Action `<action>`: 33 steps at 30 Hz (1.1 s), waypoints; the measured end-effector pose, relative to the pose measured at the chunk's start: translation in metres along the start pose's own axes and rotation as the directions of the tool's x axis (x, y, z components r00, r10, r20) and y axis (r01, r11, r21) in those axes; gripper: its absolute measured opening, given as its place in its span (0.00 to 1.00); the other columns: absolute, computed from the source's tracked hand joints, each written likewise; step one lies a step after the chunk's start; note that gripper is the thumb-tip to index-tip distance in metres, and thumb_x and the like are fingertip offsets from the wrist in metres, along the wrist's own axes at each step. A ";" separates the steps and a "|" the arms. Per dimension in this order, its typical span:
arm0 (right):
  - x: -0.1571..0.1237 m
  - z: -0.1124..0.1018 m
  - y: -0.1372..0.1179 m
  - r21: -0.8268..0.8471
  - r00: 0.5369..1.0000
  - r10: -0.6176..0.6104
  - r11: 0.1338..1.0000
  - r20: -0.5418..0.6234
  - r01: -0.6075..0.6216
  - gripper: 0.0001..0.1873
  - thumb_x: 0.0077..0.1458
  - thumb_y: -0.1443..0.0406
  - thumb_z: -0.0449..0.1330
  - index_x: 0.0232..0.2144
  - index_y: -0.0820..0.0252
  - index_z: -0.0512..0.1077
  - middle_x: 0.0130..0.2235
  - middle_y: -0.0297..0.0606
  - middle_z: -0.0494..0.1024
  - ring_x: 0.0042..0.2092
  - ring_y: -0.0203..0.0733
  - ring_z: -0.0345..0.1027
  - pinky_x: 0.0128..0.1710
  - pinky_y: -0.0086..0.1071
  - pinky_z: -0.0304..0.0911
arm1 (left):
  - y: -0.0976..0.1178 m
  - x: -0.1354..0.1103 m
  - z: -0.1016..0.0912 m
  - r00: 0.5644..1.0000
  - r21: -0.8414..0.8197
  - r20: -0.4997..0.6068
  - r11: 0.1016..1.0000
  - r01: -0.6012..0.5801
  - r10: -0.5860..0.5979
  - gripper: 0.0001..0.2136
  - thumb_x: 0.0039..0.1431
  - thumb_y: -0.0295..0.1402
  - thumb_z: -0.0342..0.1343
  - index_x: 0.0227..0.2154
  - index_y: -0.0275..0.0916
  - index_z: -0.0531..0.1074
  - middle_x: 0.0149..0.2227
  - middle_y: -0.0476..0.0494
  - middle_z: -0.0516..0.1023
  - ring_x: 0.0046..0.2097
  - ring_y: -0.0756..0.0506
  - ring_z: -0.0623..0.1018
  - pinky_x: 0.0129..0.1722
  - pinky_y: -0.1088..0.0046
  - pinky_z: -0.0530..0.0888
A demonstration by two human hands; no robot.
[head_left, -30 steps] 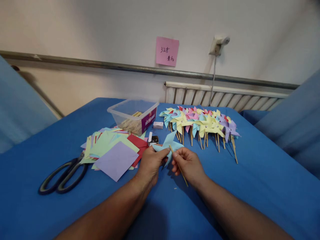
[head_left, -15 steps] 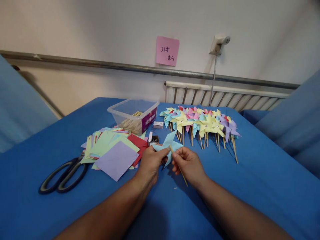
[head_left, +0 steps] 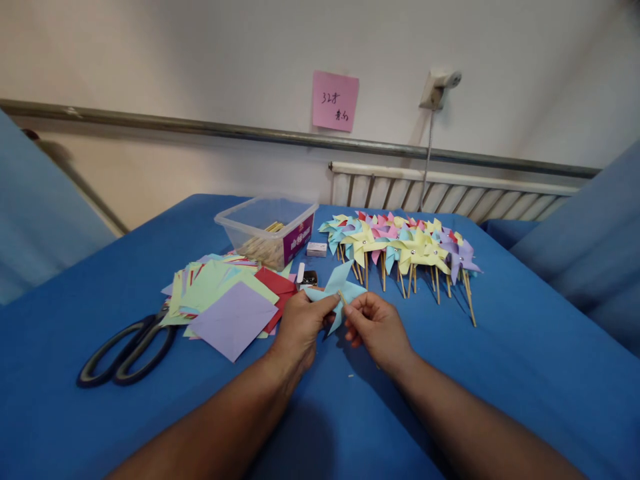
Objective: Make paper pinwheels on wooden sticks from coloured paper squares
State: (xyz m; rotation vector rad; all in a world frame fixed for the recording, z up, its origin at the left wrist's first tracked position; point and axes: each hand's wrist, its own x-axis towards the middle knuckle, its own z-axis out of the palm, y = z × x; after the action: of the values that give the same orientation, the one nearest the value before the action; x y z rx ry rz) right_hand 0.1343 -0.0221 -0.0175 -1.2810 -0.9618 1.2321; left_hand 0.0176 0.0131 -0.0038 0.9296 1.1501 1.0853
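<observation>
Between my hands is a light blue paper pinwheel [head_left: 339, 279] with folded blades. My left hand [head_left: 302, 321] is closed on its left side, the thumb near the centre. My right hand [head_left: 374, 325] pinches a thin wooden stick [head_left: 342, 298] whose tip lies at the pinwheel's middle; most of the stick is hidden by the hand. Just beyond my left hand sits a small open box [head_left: 309, 279] with dark contents. Left of that hand lies a pile of coloured paper squares [head_left: 234, 320], a purple one on top and a red one beside it.
Black-handled scissors [head_left: 131, 350] lie at the left, blades under the paper. A clear plastic tub [head_left: 235, 230] of wooden sticks stands behind the pile, near a small white box [head_left: 317, 249]. Finished pinwheels [head_left: 413, 252] crowd the back right of the blue-covered table [head_left: 500, 373].
My right hand has turned slightly, and the stick's lower length, which showed below the hand before, is now mostly hidden behind it. The left hand and pinwheel have hardly moved.
</observation>
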 end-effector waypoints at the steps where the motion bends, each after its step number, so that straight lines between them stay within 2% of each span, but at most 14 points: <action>1: 0.000 0.000 0.000 -0.005 1.000 -0.001 1.000 0.002 0.001 0.15 0.46 0.56 0.62 0.24 0.61 0.64 0.19 0.27 0.69 0.17 0.28 0.63 0.14 0.20 0.57 | 0.000 0.000 0.000 1.000 0.001 0.003 1.000 0.001 -0.001 0.11 0.41 0.35 0.64 0.22 0.35 0.69 0.19 0.52 0.67 0.20 0.53 0.65 0.20 0.77 0.60; 16: 0.001 0.000 0.002 -0.016 1.000 -0.015 1.000 0.015 0.015 0.14 0.47 0.57 0.61 0.25 0.60 0.64 0.17 0.26 0.68 0.17 0.29 0.63 0.14 0.19 0.56 | 0.000 0.001 0.000 1.000 0.007 -0.007 1.000 0.013 -0.013 0.12 0.40 0.35 0.65 0.21 0.36 0.67 0.18 0.53 0.67 0.20 0.53 0.65 0.20 0.77 0.59; 33: 0.001 -0.001 -0.001 -0.030 1.000 0.002 1.000 -0.016 -0.002 0.14 0.44 0.58 0.63 0.23 0.60 0.64 0.17 0.26 0.68 0.17 0.30 0.63 0.13 0.20 0.53 | 0.002 0.000 0.001 0.999 0.045 -0.031 0.999 -0.008 0.009 0.12 0.39 0.35 0.66 0.23 0.36 0.68 0.17 0.54 0.68 0.20 0.53 0.66 0.20 0.78 0.61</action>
State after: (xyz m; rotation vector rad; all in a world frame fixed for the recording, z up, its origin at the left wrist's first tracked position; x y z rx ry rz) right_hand 0.1355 -0.0217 -0.0165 -1.3135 -0.9707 1.2110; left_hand 0.0185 0.0133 -0.0017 0.9567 1.2015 1.0878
